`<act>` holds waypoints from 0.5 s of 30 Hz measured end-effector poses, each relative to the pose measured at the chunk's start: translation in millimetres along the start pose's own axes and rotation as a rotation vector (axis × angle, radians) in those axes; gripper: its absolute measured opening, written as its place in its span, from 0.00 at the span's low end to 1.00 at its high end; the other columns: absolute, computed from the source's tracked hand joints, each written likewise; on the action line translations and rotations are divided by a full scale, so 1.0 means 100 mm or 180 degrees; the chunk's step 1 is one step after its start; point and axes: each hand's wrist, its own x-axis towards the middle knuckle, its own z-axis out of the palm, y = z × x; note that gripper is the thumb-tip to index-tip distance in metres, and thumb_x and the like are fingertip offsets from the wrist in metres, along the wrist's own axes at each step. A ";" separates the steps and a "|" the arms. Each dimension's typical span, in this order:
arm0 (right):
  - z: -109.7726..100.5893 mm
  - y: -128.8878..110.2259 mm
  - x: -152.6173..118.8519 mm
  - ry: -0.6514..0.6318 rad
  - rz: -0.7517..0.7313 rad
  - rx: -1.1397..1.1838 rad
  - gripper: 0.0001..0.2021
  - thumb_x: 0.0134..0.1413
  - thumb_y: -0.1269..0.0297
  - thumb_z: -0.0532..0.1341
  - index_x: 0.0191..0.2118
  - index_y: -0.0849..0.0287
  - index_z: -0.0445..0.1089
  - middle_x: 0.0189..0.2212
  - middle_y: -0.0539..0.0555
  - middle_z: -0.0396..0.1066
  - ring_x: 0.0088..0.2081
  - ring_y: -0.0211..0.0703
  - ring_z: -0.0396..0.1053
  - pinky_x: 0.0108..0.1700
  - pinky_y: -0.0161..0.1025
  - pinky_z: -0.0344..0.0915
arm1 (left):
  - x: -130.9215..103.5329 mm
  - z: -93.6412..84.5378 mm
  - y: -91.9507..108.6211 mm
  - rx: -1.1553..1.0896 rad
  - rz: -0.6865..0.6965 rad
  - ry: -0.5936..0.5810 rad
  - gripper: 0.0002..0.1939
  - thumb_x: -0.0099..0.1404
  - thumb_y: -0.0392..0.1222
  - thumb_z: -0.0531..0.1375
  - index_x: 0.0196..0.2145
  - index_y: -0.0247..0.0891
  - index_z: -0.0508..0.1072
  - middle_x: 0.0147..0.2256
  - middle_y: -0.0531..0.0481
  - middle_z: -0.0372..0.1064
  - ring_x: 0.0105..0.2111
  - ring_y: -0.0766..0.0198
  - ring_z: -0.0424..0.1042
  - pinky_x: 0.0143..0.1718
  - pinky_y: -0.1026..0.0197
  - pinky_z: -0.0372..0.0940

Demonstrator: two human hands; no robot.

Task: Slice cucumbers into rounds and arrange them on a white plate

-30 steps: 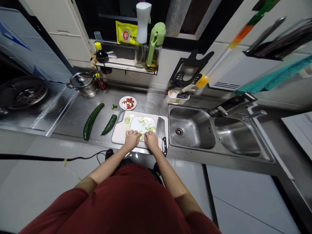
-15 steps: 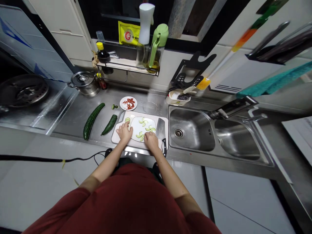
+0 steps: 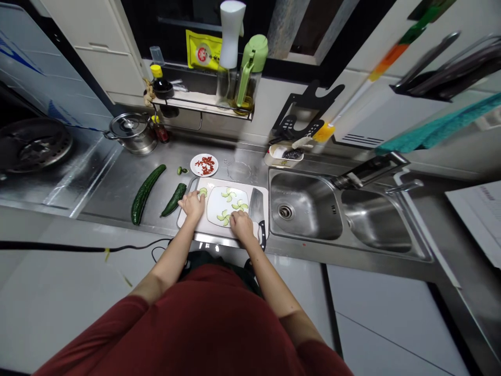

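Observation:
A white square plate [image 3: 214, 204] rests on a light cutting board [image 3: 223, 233], with cucumber slices [image 3: 228, 195] laid on it in fanned groups. My right hand [image 3: 241, 224] is at the plate's front right edge, fingers curled down by the slices; whatever they hold is hidden. Left of the plate, my left hand [image 3: 191, 205] is over the board with its fingers apart, touching or just beside a small pile of cucumber slices [image 3: 202, 192]. A kitchen knife [image 3: 256, 205] lies at the board's right, its black handle toward me.
Left of the board lie a cut cucumber [image 3: 173, 200] and a longer whole cucumber [image 3: 147, 194]. Behind it stands a small plate [image 3: 193, 166] of chopped red pieces, with green cucumber ends [image 3: 182, 171] nearby. A double sink [image 3: 309, 235] is on the right, a lidded pot [image 3: 135, 136] back left.
My left hand has moved left, away from the plate's edge and nearer the small slice pile. My right hand stays at the plate's front right. The view has shifted slightly.

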 end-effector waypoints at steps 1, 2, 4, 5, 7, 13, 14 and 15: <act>0.00 0.00 0.00 -0.0010 0.0010 0.0018 0.12 0.64 0.65 0.51 0.43 0.60 0.70 0.40 0.58 0.69 0.44 0.46 0.61 0.44 0.38 0.54 | 0.01 0.01 0.00 -0.0009 0.0007 -0.0015 0.19 0.64 0.50 0.51 0.47 0.38 0.73 0.47 0.35 0.68 0.49 0.43 0.61 0.49 0.43 0.48; 0.01 0.00 -0.01 -0.0019 0.0020 0.0034 0.12 0.64 0.65 0.51 0.43 0.60 0.70 0.40 0.58 0.68 0.44 0.46 0.61 0.43 0.38 0.54 | 0.02 0.01 -0.01 -0.0015 0.0010 -0.0024 0.19 0.64 0.49 0.52 0.46 0.38 0.73 0.47 0.35 0.68 0.49 0.43 0.61 0.49 0.43 0.48; 0.01 0.00 -0.01 -0.0018 0.0041 0.0057 0.11 0.64 0.65 0.51 0.43 0.60 0.70 0.41 0.58 0.68 0.43 0.46 0.61 0.43 0.38 0.54 | 0.04 0.03 -0.02 -0.0027 0.0007 -0.0008 0.17 0.63 0.48 0.54 0.45 0.38 0.73 0.46 0.35 0.69 0.49 0.43 0.61 0.48 0.43 0.48; 0.01 -0.01 -0.01 -0.0007 0.0046 0.0060 0.11 0.63 0.65 0.51 0.42 0.60 0.70 0.41 0.58 0.68 0.43 0.46 0.61 0.43 0.38 0.54 | 0.04 0.04 -0.03 -0.0043 0.0003 0.0017 0.16 0.62 0.47 0.54 0.44 0.38 0.73 0.46 0.36 0.69 0.49 0.43 0.61 0.48 0.44 0.48; 0.00 -0.01 -0.01 0.0018 0.0044 0.0052 0.11 0.63 0.65 0.51 0.42 0.60 0.70 0.40 0.58 0.69 0.43 0.46 0.61 0.43 0.38 0.55 | 0.04 0.06 -0.03 -0.0125 -0.0004 0.0080 0.14 0.61 0.45 0.55 0.42 0.39 0.73 0.45 0.37 0.69 0.48 0.44 0.61 0.48 0.44 0.48; -0.01 -0.01 0.00 0.0022 0.0023 0.0139 0.11 0.63 0.65 0.52 0.42 0.60 0.71 0.39 0.58 0.69 0.42 0.47 0.62 0.42 0.38 0.56 | 0.08 0.10 -0.06 -0.0901 -0.0181 0.0170 0.09 0.58 0.41 0.57 0.38 0.41 0.73 0.34 0.46 0.73 0.44 0.51 0.67 0.48 0.48 0.50; -0.02 -0.01 0.01 0.0052 0.0019 0.0187 0.11 0.62 0.65 0.52 0.42 0.60 0.71 0.39 0.58 0.70 0.42 0.47 0.62 0.42 0.38 0.56 | 0.09 0.10 -0.07 -0.1140 -0.0247 0.0149 0.09 0.57 0.41 0.57 0.37 0.41 0.73 0.32 0.47 0.72 0.42 0.53 0.68 0.47 0.49 0.52; -0.03 -0.01 0.02 0.0102 0.0014 0.0247 0.11 0.62 0.65 0.52 0.43 0.60 0.71 0.39 0.58 0.70 0.42 0.47 0.62 0.41 0.38 0.57 | 0.11 0.09 -0.07 -0.1472 -0.0317 0.0078 0.09 0.56 0.41 0.58 0.36 0.40 0.73 0.31 0.48 0.72 0.39 0.55 0.69 0.46 0.51 0.53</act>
